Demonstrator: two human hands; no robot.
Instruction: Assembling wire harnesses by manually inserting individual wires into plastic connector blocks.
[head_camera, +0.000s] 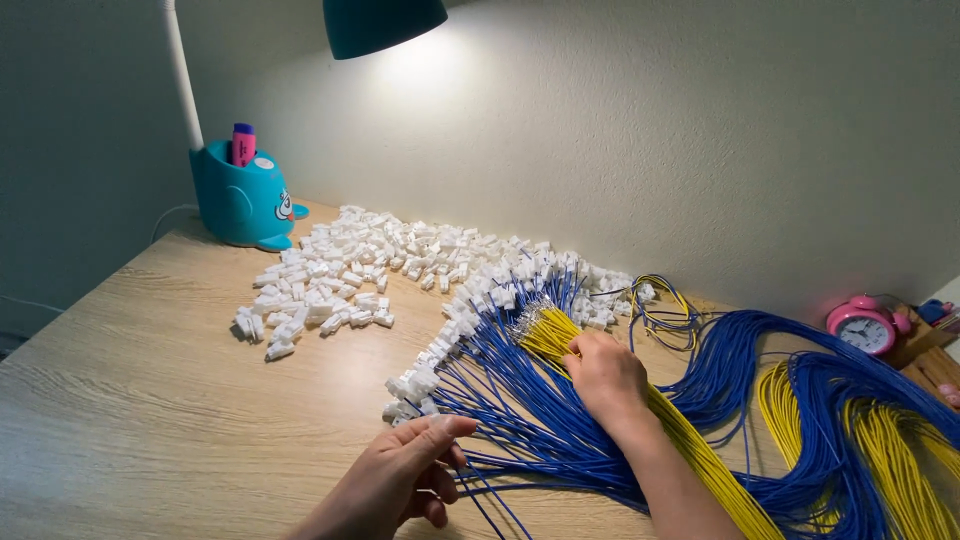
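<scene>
Your right hand (603, 378) pinches the yellow wires (552, 335) at its fingertips; your left hand (400, 475) pinches a blue wire (480, 500). White connectors (340, 275) lie beyond, across the lamplit wooden desk (140, 400).

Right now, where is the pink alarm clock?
In the head view, the pink alarm clock stands at the far right against the wall, just beyond the blue wires.

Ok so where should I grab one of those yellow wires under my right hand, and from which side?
Probably just behind the bare metal tips of the yellow wires, where the right hand already rests. The bundle lies flat on the table over the blue wires, with its ends fanned apart there, so a single wire is easiest to pinch from above. The left hand is close by.
</scene>
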